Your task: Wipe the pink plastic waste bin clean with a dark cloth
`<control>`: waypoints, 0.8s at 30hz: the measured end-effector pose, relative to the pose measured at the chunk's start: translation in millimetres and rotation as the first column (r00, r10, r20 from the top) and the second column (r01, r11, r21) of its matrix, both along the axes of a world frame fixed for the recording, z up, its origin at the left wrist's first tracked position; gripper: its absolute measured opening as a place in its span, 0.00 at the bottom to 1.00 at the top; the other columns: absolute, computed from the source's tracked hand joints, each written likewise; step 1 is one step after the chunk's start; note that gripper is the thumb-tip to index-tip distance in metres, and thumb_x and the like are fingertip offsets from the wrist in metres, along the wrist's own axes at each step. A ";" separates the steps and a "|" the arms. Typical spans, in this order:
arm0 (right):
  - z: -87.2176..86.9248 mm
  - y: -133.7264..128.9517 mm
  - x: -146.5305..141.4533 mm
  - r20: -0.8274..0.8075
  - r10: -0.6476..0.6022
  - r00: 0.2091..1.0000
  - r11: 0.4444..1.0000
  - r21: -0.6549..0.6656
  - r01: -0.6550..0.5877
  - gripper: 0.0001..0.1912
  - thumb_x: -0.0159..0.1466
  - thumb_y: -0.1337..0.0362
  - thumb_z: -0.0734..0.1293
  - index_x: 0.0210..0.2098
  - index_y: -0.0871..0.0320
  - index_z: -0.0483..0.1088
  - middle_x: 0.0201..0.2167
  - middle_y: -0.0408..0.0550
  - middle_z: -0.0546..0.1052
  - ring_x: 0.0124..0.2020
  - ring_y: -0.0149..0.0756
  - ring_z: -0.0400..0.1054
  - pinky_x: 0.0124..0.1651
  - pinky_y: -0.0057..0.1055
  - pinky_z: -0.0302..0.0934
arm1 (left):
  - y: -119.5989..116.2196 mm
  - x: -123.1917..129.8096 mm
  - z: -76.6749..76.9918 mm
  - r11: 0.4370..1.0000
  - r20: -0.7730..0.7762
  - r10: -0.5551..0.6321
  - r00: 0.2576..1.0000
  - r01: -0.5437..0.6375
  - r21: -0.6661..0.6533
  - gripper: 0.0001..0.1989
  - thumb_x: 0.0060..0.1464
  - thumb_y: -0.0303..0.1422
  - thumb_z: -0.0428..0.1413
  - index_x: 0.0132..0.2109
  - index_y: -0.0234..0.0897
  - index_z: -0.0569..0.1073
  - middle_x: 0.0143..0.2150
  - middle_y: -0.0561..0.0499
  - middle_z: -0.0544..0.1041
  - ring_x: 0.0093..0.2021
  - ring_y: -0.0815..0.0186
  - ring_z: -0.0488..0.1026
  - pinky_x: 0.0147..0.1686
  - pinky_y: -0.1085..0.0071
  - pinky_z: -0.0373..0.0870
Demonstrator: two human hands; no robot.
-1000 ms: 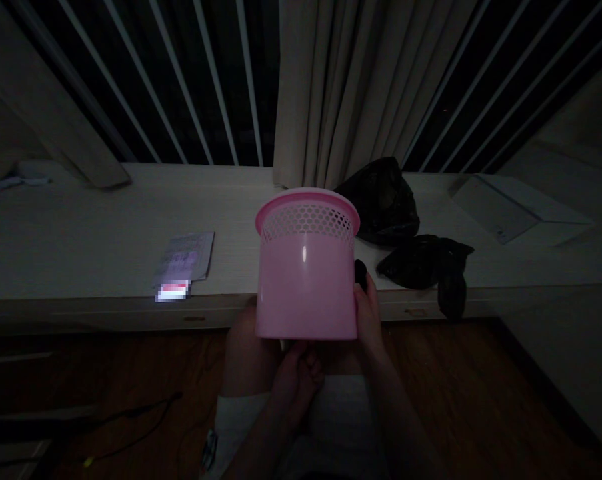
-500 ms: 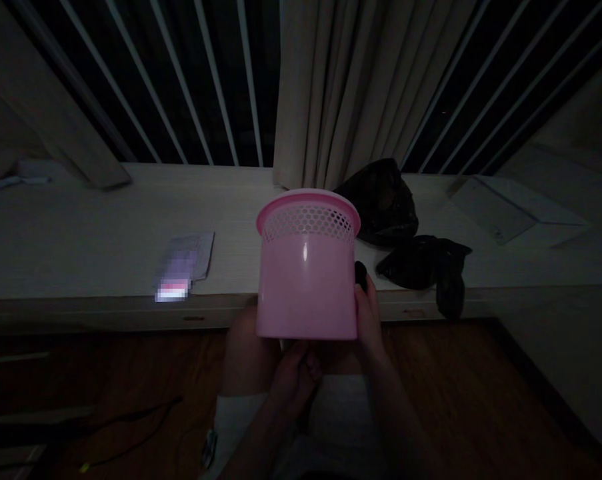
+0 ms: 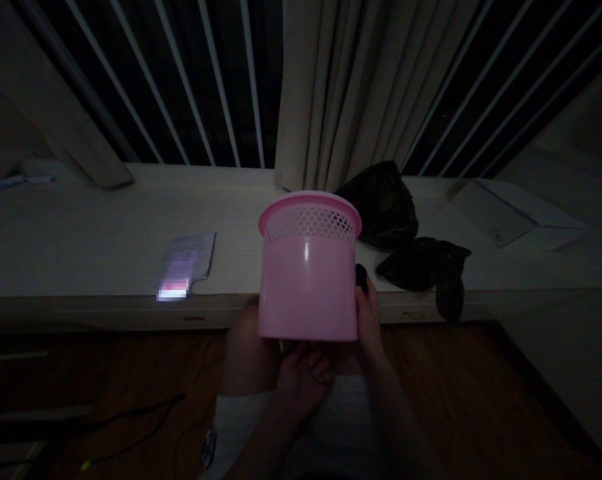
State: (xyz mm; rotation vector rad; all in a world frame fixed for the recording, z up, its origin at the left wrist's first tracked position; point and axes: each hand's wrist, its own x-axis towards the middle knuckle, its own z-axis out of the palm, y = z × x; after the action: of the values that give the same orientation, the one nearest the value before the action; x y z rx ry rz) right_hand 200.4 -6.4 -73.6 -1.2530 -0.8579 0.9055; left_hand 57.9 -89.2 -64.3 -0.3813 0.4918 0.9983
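pale cloth covers the person's lap (image 3: 245, 413), nearest to me, with the bare left knee (image 3: 243, 337) just beyond. between the legs is the left hand (image 3: 307, 379), below the basket's base, its fingers bent and bunched. whether it pinches anything, or touches the base, i cannot tell.

that hand is what has just changed: it has slid slightly right, and its knuckles show more openly than a second ago. the pink basket (image 3: 308, 287) has barely shifted; it stands over the knees, before the ledge, rim at the far end. so i'd judge the left fingers are adjusting underneath while the basket is kept steady.

at its right wall, the right hand (image 3: 369, 320) seems closed around a small black thing (image 3: 361, 275); how far it also supports the basket is unclear.

past them, on the white ledge (image 3: 101, 233), papers (image 3: 204, 257) lie left, two black bags (image 3: 381, 207) (image 3: 413, 265) right, and a white box (image 3: 521, 213) farther right. a beige curtain (image 3: 321, 93) hangs behind, between barred windows.
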 end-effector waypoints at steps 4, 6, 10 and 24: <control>6.2 -1.7 -1.7 0.016 -0.024 1.000 0.999 -0.041 0.025 0.35 0.60 0.45 0.65 0.63 0.50 0.61 0.63 0.50 0.66 0.63 0.47 0.58 0.64 0.49 0.51 | 0.0 1.1 -0.3 0.999 -0.007 0.027 1.000 -0.027 -0.017 0.17 0.62 0.30 0.43 0.26 0.33 0.66 0.19 0.56 0.56 0.17 0.73 0.53 0.20 0.74 0.49; 7.8 -1.6 -2.2 0.022 -0.037 0.999 0.998 -0.055 0.038 0.35 0.59 0.44 0.65 0.63 0.51 0.61 0.64 0.50 0.65 0.64 0.48 0.57 0.64 0.50 0.51 | -0.4 1.9 -1.3 0.999 -0.008 0.034 0.999 -0.034 -0.031 0.18 0.63 0.31 0.42 0.27 0.33 0.66 0.19 0.56 0.55 0.17 0.73 0.53 0.20 0.74 0.49; 8.0 -0.1 -2.5 0.018 -0.047 0.999 0.997 -0.060 0.048 0.36 0.58 0.44 0.65 0.62 0.52 0.61 0.63 0.51 0.66 0.63 0.49 0.58 0.63 0.50 0.52 | -4.0 7.5 -7.5 0.999 0.060 0.041 0.997 -0.041 0.003 0.14 0.63 0.31 0.47 0.29 0.33 0.67 0.19 0.58 0.54 0.17 0.74 0.52 0.20 0.76 0.48; -4.0 -0.9 1.4 0.002 -0.006 1.000 1.000 -0.027 0.006 0.34 0.61 0.46 0.65 0.64 0.48 0.59 0.64 0.48 0.65 0.63 0.48 0.58 0.62 0.49 0.54 | -8.0 33.1 -23.5 0.976 0.037 -0.158 0.987 0.150 0.160 0.30 0.33 0.56 0.66 0.27 0.36 0.63 0.18 0.60 0.59 0.18 0.75 0.54 0.21 0.76 0.47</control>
State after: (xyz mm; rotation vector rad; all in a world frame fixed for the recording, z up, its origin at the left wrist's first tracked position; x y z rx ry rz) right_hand 201.8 -7.3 -77.6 -1.2797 -0.8451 0.9139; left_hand 91.1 -97.2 -87.7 -0.2224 0.3889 0.8687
